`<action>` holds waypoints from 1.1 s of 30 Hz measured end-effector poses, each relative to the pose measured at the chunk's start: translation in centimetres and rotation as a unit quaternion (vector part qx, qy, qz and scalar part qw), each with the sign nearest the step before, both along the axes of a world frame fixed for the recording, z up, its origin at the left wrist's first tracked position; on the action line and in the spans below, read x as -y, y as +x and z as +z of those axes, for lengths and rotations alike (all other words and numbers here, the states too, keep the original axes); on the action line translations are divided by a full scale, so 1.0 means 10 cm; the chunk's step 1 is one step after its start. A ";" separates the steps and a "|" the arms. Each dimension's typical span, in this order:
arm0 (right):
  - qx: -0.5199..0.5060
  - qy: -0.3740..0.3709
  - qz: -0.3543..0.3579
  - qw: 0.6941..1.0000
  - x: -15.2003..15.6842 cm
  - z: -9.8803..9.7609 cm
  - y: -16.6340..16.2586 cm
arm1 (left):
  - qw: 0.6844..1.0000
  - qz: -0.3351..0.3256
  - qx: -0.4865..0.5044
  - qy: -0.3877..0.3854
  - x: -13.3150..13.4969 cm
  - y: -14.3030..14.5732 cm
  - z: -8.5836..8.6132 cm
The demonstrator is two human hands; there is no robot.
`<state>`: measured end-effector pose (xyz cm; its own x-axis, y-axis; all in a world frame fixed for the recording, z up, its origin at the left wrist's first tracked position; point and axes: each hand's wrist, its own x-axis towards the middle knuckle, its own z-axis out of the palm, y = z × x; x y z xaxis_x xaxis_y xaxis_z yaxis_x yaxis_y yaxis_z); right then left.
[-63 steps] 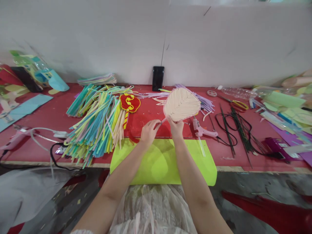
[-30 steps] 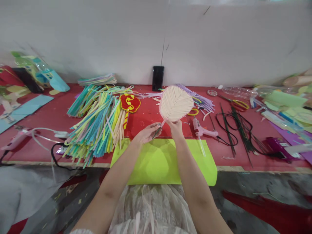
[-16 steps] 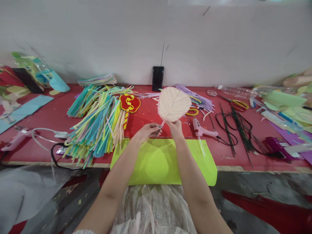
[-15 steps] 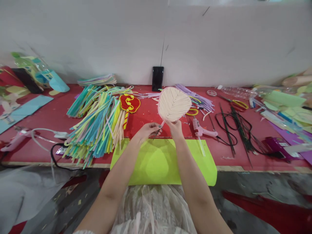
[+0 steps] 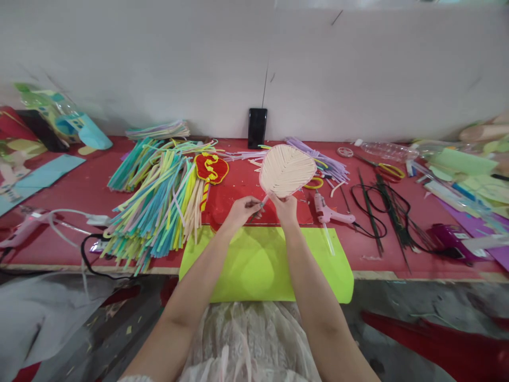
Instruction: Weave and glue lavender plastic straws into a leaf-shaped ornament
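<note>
A cream fan-shaped craft piece [image 5: 287,171] with a pink edge and slanted strips is held up over the red table. My right hand [image 5: 284,206] grips its lower edge, fingers closed behind it. My left hand [image 5: 245,210] pinches the thin pink stem [image 5: 264,200] at its base, where a dark wire end shows. Below my hands a lime-green sheet [image 5: 254,265] hangs over the table edge. Left of the fan lies a red and yellow fan [image 5: 212,168] made of fuzzy stems.
Pipe cleaners [image 5: 159,201] in many colours are heaped on the left, with a purple bundle [image 5: 332,162] behind the fan. A pink glue gun [image 5: 332,213], yellow-handled scissors [image 5: 392,170] and dark wires [image 5: 392,212] lie right. A phone [image 5: 257,128] leans on the wall.
The cream fan has tilted to the right and shifted slightly right and down. My left hand has moved slightly up and right along with the stem.
</note>
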<state>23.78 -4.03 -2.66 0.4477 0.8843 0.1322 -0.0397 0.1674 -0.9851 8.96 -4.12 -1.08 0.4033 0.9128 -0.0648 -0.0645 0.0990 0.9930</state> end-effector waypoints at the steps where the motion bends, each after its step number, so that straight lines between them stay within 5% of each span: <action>1: -0.001 -0.001 0.000 1.000 0.00 0.00 0.00 | 1.000 -0.004 0.002 -0.009 -0.01 -0.01 0.00; 7: 0.018 0.000 0.010 1.000 0.00 -0.02 0.01 | 1.000 -0.006 -0.015 -0.006 -0.02 -0.03 -0.02; 11: 0.090 -0.018 -0.001 0.996 0.04 0.01 0.01 | 0.989 0.032 -0.100 0.104 0.02 0.00 -0.03; 16: 0.146 -0.042 -0.036 0.988 0.07 0.05 -0.01 | 0.910 0.055 -0.292 0.291 0.09 0.03 -0.03; 21: 0.151 -0.040 -0.042 0.987 0.07 0.03 -0.03 | 0.866 0.040 -0.386 0.315 0.11 0.05 -0.02; 33: 0.074 -0.032 0.013 0.997 0.00 -0.06 0.00 | 0.959 0.048 -0.167 0.224 0.10 0.03 -0.05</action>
